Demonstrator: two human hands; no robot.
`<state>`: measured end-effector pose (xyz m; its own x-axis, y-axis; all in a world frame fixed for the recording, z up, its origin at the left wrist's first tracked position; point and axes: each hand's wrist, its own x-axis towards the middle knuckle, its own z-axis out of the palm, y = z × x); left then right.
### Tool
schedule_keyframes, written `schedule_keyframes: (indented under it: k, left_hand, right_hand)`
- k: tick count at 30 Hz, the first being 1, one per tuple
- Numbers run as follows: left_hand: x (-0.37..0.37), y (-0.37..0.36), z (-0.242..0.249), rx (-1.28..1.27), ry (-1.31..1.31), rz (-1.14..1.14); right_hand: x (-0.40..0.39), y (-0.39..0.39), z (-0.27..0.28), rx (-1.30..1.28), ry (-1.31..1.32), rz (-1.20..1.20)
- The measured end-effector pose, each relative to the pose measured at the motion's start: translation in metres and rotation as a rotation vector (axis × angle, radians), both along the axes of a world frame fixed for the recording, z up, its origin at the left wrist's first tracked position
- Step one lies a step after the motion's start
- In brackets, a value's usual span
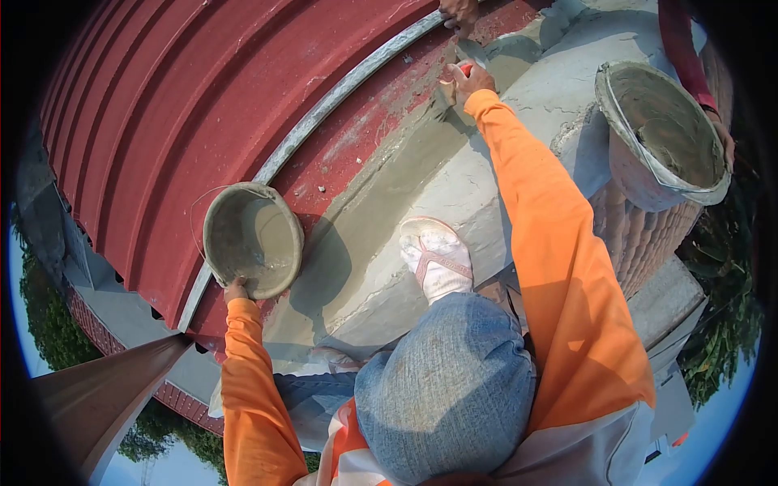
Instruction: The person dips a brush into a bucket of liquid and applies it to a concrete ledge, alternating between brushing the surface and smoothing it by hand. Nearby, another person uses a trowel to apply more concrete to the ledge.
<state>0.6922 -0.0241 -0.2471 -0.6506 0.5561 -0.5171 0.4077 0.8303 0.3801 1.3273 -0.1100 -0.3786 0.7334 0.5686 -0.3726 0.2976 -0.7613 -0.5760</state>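
My left hand (236, 289) grips the near rim of a bucket (296, 247) with wet grey mortar inside and a thin wire handle. The bucket is over the red metal roofing. Up ahead, my right hand (478, 82) is closed around the red handle of a trowel (466, 70), low over a band of wet mortar (389, 190) between the roofing and the pale concrete. Part of the trowel's blade is hard to make out. Close beyond it, another person's hand (459, 11) reaches down with what looks like a metal blade.
At the right stands a larger bucket of mortar (681, 138), with a second hand (721, 139) at its rim. A long metal strip (296, 142) crosses the ribbed red roofing (154, 138). My sandalled foot (435, 251) is on the concrete ledge (381, 304). Trees show beyond the edges.
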Motion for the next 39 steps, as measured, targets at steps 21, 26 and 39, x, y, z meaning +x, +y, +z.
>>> schedule_keyframes:
  k: [21, 26, 39]
  left_hand:
    - [-0.002, 0.003, -0.001, -0.046, 0.017, -0.024]
    - [0.010, 0.000, 0.007, -0.023, -0.075, -0.006]
    - [0.009, 0.001, 0.005, -0.025, -0.006, 0.046]
  right_hand:
    - [-0.135, -0.044, 0.052, 0.164, 0.019, 0.810]
    - [-0.164, -0.032, 0.088, 0.252, 0.501, 0.668]
    - [-0.012, 0.053, 0.024, -0.102, -0.164, 0.433]
